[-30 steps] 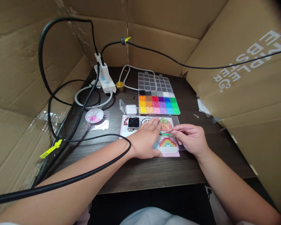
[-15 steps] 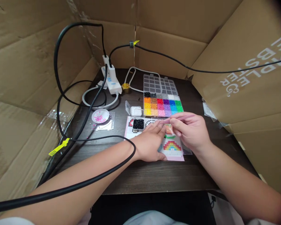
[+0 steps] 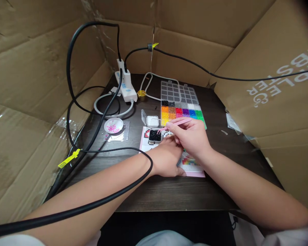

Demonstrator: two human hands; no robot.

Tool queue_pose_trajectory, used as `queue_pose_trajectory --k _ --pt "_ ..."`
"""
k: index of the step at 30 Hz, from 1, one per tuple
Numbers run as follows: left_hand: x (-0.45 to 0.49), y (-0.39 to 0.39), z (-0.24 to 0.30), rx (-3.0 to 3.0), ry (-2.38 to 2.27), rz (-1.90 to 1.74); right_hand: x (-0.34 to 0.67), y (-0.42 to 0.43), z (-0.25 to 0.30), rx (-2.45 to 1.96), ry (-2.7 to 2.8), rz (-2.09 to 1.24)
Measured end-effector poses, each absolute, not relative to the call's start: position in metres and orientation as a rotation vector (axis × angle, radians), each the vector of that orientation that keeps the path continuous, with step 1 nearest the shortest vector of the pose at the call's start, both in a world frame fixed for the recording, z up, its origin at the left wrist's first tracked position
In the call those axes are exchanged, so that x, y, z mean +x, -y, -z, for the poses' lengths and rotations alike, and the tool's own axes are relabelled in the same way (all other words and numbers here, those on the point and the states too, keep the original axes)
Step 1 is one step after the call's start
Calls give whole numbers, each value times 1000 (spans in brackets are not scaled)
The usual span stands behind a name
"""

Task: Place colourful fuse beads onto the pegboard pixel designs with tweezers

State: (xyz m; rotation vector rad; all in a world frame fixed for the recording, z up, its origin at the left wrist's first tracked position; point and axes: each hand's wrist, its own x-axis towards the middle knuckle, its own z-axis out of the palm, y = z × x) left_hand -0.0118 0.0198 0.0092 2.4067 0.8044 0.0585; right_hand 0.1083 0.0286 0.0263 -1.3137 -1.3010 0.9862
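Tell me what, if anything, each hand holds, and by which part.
The right hand holds pink tweezers around mid-length, tips at the black beads. The left hand lies on the pattern sheet, nothing visibly held.

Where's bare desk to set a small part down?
Bare desk: near strip between pattern sheet and front edge; also between open bead case and paper scrap, right. Crowded: the sheet, under left hand, right hand and black beads; back left, with power strip and black cable.
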Motion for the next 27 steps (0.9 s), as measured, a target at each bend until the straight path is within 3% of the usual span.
queue_pose_trajectory --k 13,27 --pt "-10 -23 -10 2429 -803 146 210 13 -4 -1238 1409 -1034" --pt "-6 -25 -11 2426 -823 196 214 11 8 -1225 1526 -1065"
